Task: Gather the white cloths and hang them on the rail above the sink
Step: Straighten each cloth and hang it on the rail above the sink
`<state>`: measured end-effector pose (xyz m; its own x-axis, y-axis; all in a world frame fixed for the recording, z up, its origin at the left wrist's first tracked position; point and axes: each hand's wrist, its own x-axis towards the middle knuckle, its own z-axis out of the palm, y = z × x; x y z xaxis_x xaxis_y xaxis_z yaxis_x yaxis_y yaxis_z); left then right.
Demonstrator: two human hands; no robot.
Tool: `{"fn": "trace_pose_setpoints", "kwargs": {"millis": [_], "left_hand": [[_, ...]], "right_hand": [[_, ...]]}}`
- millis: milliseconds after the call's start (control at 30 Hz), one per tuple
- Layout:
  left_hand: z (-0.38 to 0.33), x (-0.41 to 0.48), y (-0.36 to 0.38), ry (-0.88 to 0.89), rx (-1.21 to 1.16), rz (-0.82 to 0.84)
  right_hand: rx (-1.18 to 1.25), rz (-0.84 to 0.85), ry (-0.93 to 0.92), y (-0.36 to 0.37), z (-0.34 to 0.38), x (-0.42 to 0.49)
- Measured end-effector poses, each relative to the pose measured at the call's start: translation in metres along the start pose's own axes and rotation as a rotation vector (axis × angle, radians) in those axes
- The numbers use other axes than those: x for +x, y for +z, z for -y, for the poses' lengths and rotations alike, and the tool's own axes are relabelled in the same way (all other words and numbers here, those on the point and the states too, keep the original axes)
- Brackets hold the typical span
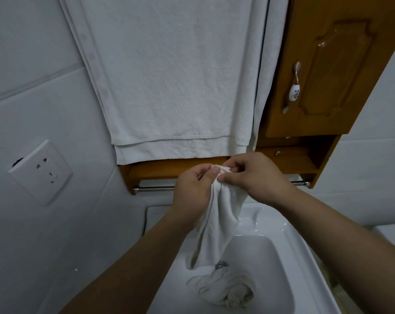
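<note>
A white cloth (216,225) hangs down over the white sink (289,268), pinched at its top edge by both hands. My left hand (193,192) and my right hand (253,177) meet at that edge, just in front of the metal rail (155,189). A second white cloth (226,291) lies crumpled in the sink basin near the drain. The middle of the rail is hidden behind my hands.
A large white towel (169,75) hangs on the wall above the rail. A wooden cabinet (323,71) with a handle stands at the upper right, with a wooden shelf (160,169) below the towel. A wall socket (41,172) sits on the tiles at the left.
</note>
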<state>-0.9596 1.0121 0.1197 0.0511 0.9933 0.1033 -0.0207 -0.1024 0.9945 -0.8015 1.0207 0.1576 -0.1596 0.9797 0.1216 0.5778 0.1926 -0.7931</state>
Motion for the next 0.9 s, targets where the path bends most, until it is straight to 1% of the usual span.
{"fn": "trace_pose_setpoints", "kwargs": {"millis": [67,200,333,433,533,600,667,733,800,900], "left_hand": [[0.0,0.001,-0.001,0.003,-0.013,-0.034],[-0.006,0.008,-0.009,0.043,0.012,-0.095],[-0.009,0.011,-0.021,0.066,0.043,-0.108],[0.002,0.008,-0.026,0.11,0.202,-0.083],[0.01,0.009,-0.031,0.142,0.311,-0.083],[0.009,0.008,-0.031,0.188,0.37,-0.047],[0.008,0.006,-0.03,0.259,0.465,0.005],[0.007,0.007,-0.029,0.306,0.541,0.021],[0.007,0.011,-0.03,0.312,0.537,-0.018],[0.004,0.018,-0.03,0.242,0.457,-0.077]], "right_hand": [[0.049,0.048,0.014,-0.002,-0.002,0.001],[0.064,0.122,0.057,-0.004,-0.014,0.0],[-0.014,0.112,0.066,-0.01,-0.022,-0.004],[-0.12,0.125,0.073,-0.013,-0.026,-0.002],[-0.199,0.101,0.053,-0.018,-0.029,0.0],[-0.258,0.075,0.044,-0.021,-0.028,0.002],[-0.374,0.053,0.047,-0.021,-0.025,0.004],[-0.504,0.021,0.02,-0.02,-0.021,0.007],[-0.559,-0.003,-0.006,-0.022,-0.016,0.01],[-0.521,-0.016,-0.016,-0.025,-0.012,0.015]]}}
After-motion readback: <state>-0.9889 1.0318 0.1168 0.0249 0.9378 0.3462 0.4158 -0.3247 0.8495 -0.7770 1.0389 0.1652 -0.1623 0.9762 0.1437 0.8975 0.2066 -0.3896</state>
